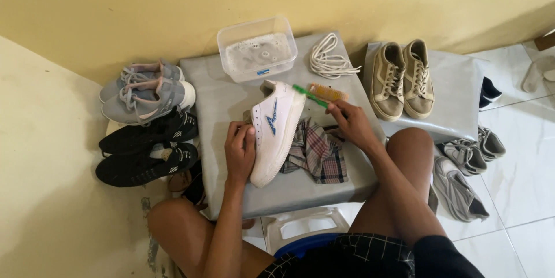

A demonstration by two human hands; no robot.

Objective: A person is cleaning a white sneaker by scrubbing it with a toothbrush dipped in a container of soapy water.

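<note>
Home setting, floor-level corner used as a makeshift shoe-cleaning spot. Plain yellow painted wall, white glossy tiled floor with visible grout lines. Low grey covered surface pushed against the wall, a second one beside it. Pairs of worn shoes lined up all round: grey sneakers, black sneakers, beige sneakers, more grey ones on the tiles. Plastic tub of soapy water, loose white laces, checked rag. Person sits low, bare knees. Nothing shop-like.
</note>
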